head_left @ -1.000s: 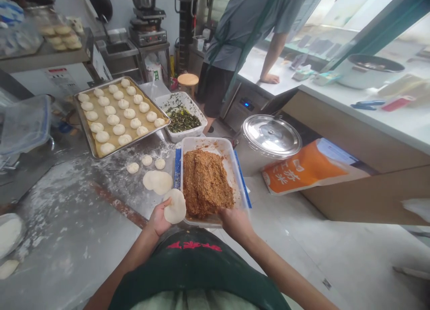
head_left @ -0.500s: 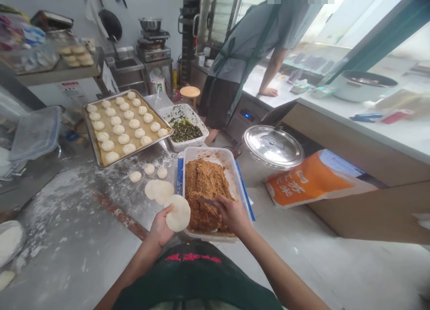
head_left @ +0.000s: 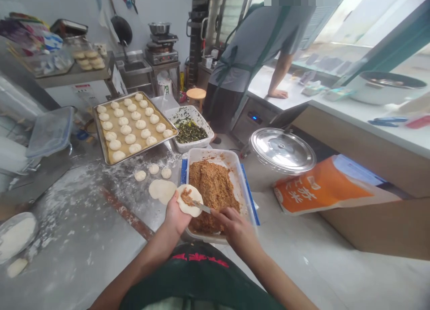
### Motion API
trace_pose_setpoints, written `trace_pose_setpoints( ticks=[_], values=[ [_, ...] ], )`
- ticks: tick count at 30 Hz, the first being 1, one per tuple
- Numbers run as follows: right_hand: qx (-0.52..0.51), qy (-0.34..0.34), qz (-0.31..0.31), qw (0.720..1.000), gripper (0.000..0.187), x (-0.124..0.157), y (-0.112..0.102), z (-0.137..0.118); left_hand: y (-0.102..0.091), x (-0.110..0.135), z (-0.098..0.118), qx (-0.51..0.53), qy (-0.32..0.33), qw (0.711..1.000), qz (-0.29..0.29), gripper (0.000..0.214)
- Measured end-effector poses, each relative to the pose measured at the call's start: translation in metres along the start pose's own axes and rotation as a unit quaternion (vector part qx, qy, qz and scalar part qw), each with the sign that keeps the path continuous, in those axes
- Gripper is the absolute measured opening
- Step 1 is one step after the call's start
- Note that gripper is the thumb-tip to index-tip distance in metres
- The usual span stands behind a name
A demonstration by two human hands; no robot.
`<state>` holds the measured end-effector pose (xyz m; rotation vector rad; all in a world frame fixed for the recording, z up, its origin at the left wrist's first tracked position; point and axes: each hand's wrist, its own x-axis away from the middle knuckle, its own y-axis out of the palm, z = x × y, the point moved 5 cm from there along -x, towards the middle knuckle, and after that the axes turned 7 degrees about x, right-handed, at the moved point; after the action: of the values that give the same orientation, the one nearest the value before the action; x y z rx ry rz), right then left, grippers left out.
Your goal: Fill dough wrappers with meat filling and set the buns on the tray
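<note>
My left hand (head_left: 176,218) cups a round dough wrapper (head_left: 190,200) with a dab of brown filling on it. My right hand (head_left: 233,227) pinches a small metal spatula (head_left: 202,207), its blade touching the wrapper. Just beyond both hands, a plastic box (head_left: 218,157) holds a mound of brown minced filling (head_left: 215,191). Another flat wrapper (head_left: 162,191) lies on the floured steel table (head_left: 124,202) beside my left hand, near several small dough balls (head_left: 153,169).
A metal tray (head_left: 144,149) of filled buns and a box of green filling (head_left: 190,142) stand beyond. A lidded steel pot (head_left: 282,149) and an orange bag (head_left: 322,187) are to the right. A co-worker (head_left: 251,54) leans on a white counter (head_left: 278,92).
My right hand has moved left from the box to the wrapper with the spatula. Brown filling now sits on the wrapper, and my left hand has brought it closer to my right.
</note>
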<state>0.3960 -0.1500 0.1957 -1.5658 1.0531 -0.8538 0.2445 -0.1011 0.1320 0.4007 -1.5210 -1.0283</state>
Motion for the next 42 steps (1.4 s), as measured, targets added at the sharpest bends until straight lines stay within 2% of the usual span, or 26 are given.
trace_pose_setpoints(
  ticks=[3,6,9,11,16,25,32,35,37,40,42],
  values=[
    [0.000,0.074,-0.067,0.995,0.036,0.010,-0.001,0.031,-0.009,0.002,0.017,0.002,0.052,0.998,0.031,0.034],
    [0.007,0.148,-0.152,0.977,0.025,0.025,0.010,0.060,-0.017,0.009,0.028,-0.009,0.069,0.996,0.051,0.028],
    [0.014,0.173,-0.211,0.962,0.024,0.034,0.029,0.072,-0.027,0.013,0.029,-0.021,0.060,0.996,0.062,0.027],
    [0.019,0.184,-0.229,0.956,0.022,0.034,0.042,0.072,-0.034,0.013,0.026,-0.023,0.054,0.996,0.071,0.027],
    [0.037,0.197,-0.215,0.956,0.023,0.025,0.062,0.063,-0.049,0.008,0.021,-0.016,0.043,0.996,0.077,0.024],
    [0.055,0.136,-0.167,0.975,0.022,0.029,0.065,0.062,-0.054,0.008,0.019,-0.021,0.043,0.995,0.091,0.022],
    [-0.030,0.153,-0.155,0.976,0.026,0.023,0.072,0.066,-0.054,0.008,0.020,-0.015,0.047,0.994,0.097,0.021],
    [-0.051,0.198,-0.131,0.970,0.030,0.012,0.067,0.069,-0.055,0.008,0.019,-0.014,0.043,0.995,0.093,0.022],
    [-0.052,0.203,-0.128,0.969,0.030,0.006,0.060,0.071,-0.055,0.008,0.019,-0.012,0.042,0.995,0.092,0.022],
    [-0.036,0.201,-0.142,0.969,0.030,0.007,0.047,0.076,-0.055,0.008,0.018,-0.012,0.044,0.994,0.096,0.022],
    [0.011,0.224,-0.161,0.961,0.030,0.014,0.040,0.081,-0.055,0.009,0.018,-0.017,0.047,0.994,0.098,0.022]
  ],
)
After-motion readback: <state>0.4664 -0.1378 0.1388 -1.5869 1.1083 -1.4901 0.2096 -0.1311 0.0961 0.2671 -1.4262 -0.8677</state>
